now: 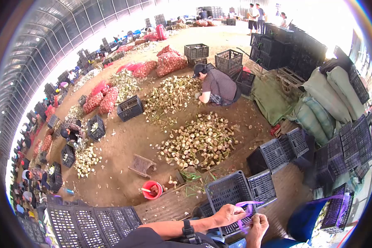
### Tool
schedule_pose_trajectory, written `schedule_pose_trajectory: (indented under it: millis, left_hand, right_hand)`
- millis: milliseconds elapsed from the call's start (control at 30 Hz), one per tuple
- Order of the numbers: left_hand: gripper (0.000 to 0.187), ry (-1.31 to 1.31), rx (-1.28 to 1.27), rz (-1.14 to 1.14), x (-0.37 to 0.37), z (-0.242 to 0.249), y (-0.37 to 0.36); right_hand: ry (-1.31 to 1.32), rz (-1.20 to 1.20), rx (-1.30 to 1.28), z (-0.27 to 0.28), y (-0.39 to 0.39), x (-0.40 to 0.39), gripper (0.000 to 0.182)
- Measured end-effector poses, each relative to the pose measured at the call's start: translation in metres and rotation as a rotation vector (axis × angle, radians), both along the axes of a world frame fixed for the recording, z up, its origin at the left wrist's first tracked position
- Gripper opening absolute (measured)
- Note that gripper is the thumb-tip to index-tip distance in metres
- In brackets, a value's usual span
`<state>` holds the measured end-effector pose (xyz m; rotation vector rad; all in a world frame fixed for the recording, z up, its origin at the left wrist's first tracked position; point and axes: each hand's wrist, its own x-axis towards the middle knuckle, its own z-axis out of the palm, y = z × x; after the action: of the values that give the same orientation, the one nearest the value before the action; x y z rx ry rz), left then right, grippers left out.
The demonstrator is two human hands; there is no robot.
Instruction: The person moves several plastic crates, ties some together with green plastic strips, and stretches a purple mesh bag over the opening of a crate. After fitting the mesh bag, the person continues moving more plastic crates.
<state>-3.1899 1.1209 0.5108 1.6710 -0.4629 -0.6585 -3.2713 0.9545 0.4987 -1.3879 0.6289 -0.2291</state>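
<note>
A purple plastic strap (249,203) runs between my two hands above a black plastic crate (211,191). My left hand (229,215), with a dark watch (189,230) on its wrist, is closed with fingertips pinched on the strap. My right hand (258,227) is also closed, its fingers pinching the strap a little lower and to the right. The strap loops around between the fingers, and its exact path is partly hidden. Another black crate (262,187) stands right behind the hands.
Beyond lie piles of garlic bulbs (200,140), where a person (219,84) crouches. A red bucket (152,190) and a small stool (142,165) stand ahead. Stacked crates (93,225) are at left, more crates (343,153) and full sacks (326,97) at right.
</note>
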Motion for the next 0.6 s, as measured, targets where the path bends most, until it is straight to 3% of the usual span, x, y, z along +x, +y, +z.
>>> schedule_pose_trajectory:
  millis: [67, 200, 300, 333, 367, 400, 500, 600]
  left_hand:
    - [0.028, 0.137, -0.007, 0.022, 0.0, 0.006, 0.0]
    - [0.027, 0.071, -0.054, 0.083, -0.002, -0.001, -0.011]
    - [0.02, 0.13, -0.103, 0.138, 0.001, -0.01, -0.016]
    - [0.018, 0.159, -0.196, 0.228, 0.002, -0.014, -0.018]
    - [0.017, 0.2, -0.105, 0.249, 0.008, 0.0, -0.015]
    - [0.018, 0.242, -0.14, 0.297, 0.012, -0.006, -0.013]
    - [0.018, 0.413, -0.266, 0.53, 0.024, -0.015, -0.002]
    - [0.02, 0.417, -0.232, 0.514, 0.029, -0.019, 0.0]
  right_hand:
    - [-0.015, -0.075, 0.096, 0.006, -0.008, 0.002, 0.02]
    - [0.014, -0.056, 0.14, 0.008, -0.016, 0.003, 0.019]
    - [-0.097, -0.266, 0.319, 0.017, -0.023, 0.014, 0.019]
    - [-0.177, -0.277, 0.424, 0.016, -0.039, 0.013, 0.019]
    - [-0.342, -0.229, 0.534, -0.005, -0.061, 0.004, 0.019]
    - [-0.26, -0.447, 0.575, 0.002, -0.069, 0.003, 0.019]
    - [-0.392, -0.574, 0.708, -0.012, -0.116, -0.019, 0.014]
    - [-0.114, -0.528, 0.319, 0.005, -0.112, -0.024, 0.016]
